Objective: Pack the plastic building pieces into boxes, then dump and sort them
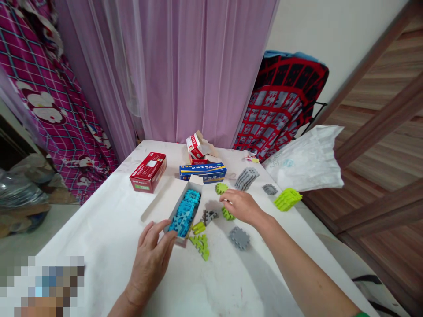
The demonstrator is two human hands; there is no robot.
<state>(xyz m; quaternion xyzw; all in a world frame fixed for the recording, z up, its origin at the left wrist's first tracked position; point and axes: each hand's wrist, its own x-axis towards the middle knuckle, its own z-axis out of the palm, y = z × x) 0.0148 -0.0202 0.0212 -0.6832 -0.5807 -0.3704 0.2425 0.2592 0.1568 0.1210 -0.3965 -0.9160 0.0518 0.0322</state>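
A long open white box holds several blue toothed building pieces. My left hand is at its near left corner, thumb and forefinger closed on the rim. Over the table to the right of the box is my right hand, fingers curled together; anything between its fingertips is hidden. A green toothed piece lies just beyond those fingertips, and another green piece lies partly under the hand. Near the box are a grey triangular piece, a small yellow-green piece and a green triangular piece.
A blue box and opened red-and-white box stand behind, with a closed red box at left. Grey pieces, a grey stack, a green stack and a white plastic bag lie right.
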